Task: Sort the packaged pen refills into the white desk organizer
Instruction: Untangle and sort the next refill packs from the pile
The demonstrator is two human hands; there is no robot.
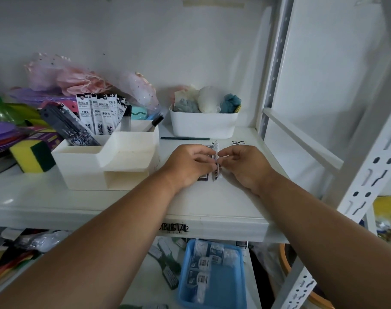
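Pinching one refill pack (pixel 216 161) mid-shelf (pixel 123 204), left grip (pixel 191 165) and right grip (pixel 242 167); five-odd packs (pixel 101 112) stand in the white organizer (pixel 83 166).

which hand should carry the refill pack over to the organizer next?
Left, probably. The left hand lies nearer the white organizer, both hands pinch the refill pack, and the right hand would cross over.

White organizer (pixel 83 166) at nine o'clock holds white-and-black printed refill packs (pixel 101 112) — beside it, a yellow-and-green sponge (pixel 31 156); a blue tray (pixel 214 284) at six.
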